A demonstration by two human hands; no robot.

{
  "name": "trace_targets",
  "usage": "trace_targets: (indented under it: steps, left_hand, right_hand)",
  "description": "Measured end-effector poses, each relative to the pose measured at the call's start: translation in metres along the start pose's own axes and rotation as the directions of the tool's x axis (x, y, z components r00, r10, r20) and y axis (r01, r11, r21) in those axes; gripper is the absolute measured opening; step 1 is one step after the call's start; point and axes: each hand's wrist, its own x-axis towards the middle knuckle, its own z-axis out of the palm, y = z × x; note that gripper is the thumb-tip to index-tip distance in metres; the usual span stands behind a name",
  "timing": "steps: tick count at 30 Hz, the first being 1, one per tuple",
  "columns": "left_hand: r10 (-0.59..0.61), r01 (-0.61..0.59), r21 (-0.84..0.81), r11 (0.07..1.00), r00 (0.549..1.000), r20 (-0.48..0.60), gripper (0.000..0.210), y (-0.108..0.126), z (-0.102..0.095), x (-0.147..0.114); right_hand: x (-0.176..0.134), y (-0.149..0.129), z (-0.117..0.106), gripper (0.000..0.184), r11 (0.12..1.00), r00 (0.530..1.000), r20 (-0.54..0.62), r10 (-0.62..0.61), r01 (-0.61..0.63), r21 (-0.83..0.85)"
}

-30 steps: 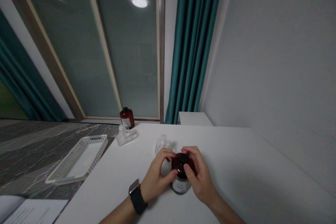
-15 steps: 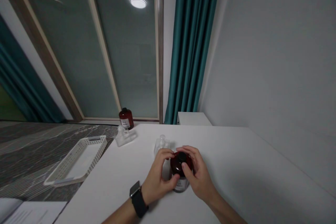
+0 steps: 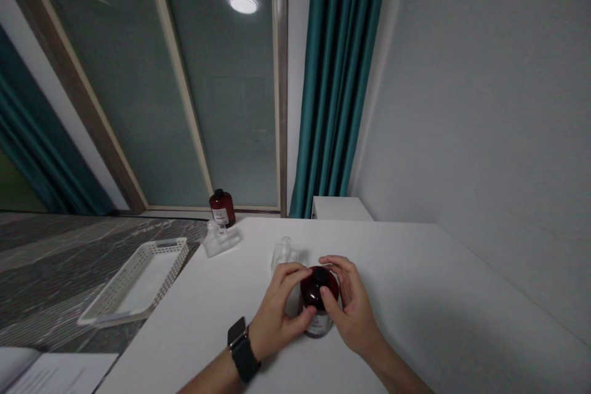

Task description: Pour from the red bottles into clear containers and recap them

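Observation:
A round reddish-brown bottle (image 3: pixel 317 322) with a dark cap and a pale label stands upright on the white table (image 3: pixel 203 320). From its left, my left hand (image 3: pixel 280 314) curls around it, thumb low near the label and fingertips at the shoulder by the cap. My right hand (image 3: pixel 351 308) wraps the other side, its thumb on the front of the shoulder and its fingers curved behind. Just beyond my left fingers is a clear plastic bottle (image 3: pixel 282 251), partly hidden by that hand.
At the table's far left edge stands another brown bottle (image 3: pixel 222 209), with a clear bottle (image 3: pixel 222 242) lying before it. A white perforated basket (image 3: pixel 115 280) is left of the table. An open book (image 3: pixel 69 372) shows at bottom left. Behind hangs a teal curtain (image 3: pixel 341 74).
My left fingertips have shifted slightly right over the shoulder, nearer the cap. The right fingers have moved a little away from the cap. The bottle stays in place.

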Motion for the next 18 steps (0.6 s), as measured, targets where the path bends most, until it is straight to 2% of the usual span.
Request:
trace_targets:
  steps: [2, 5, 13, 18]
  left_hand:
    - [0.004, -0.004, 0.000, 1.000, 1.000, 0.005, 0.049, 0.0001, -0.0002, -0.0002]
    - [0.007, -0.007, 0.000, 1.000, 1.000, 0.006, 0.047, 0.0000, -0.0002, -0.0005]
    - [0.008, -0.008, -0.016, 1.000, 1.000, -0.002, 0.045, -0.0030, 0.0010, -0.0028]
    - [0.020, -0.020, -0.013, 1.000, 1.000, -0.006, 0.044, -0.0018, 0.0011, -0.0016]
  right_hand:
    - [-0.0005, 0.0008, 0.0001, 0.038, 0.999, 0.998, -0.037, -0.043, 0.042, -0.023]
    - [-0.0010, 0.0017, -0.0006, 0.039, 0.996, 0.997, -0.025, -0.079, 0.078, -0.044]
    - [-0.0012, 0.0007, -0.0011, 0.045, 1.000, 0.999, 0.049, -0.015, 0.016, -0.017]
    - [-0.0001, -0.0006, -0.0013, 0.040, 0.995, 0.998, -0.009, -0.068, 0.067, -0.080]
